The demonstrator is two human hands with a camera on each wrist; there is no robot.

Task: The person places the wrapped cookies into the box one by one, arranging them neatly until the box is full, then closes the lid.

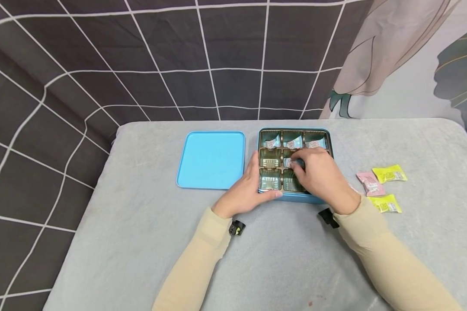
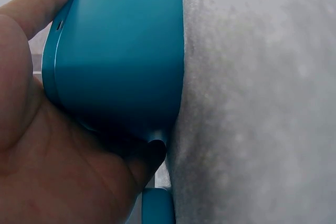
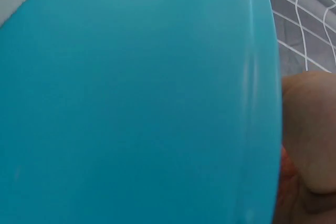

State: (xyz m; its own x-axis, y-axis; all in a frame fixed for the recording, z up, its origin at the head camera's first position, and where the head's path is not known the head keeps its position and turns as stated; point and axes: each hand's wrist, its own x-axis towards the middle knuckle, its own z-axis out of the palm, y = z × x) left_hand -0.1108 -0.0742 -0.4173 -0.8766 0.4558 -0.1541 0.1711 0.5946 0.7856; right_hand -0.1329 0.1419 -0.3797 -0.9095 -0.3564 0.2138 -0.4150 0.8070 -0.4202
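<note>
A blue rectangular tin (image 1: 301,198) with a divided tray inside stands on the table. My left hand (image 1: 243,192) holds its front left corner, the thumb along the front wall and the fingers against the left side. In the left wrist view, the tin's blue wall (image 2: 121,40) fills the space beside this hand. Over the tray, my right hand (image 1: 321,172) pinches a small wrapped candy (image 1: 287,163) in the middle compartment; the hand hides the compartments at the right. Three similar candies, one of them a blue-and-white wrapped candy (image 1: 294,142), lie in the back row.
A flat blue lid (image 1: 211,160) lies left of the tin. To the right are a pink packet (image 1: 370,183), a yellow packet (image 1: 390,173) and another yellow packet (image 1: 386,203). A grey cloth covers the table (image 1: 140,242); a dark checked curtain (image 1: 233,52) hangs behind.
</note>
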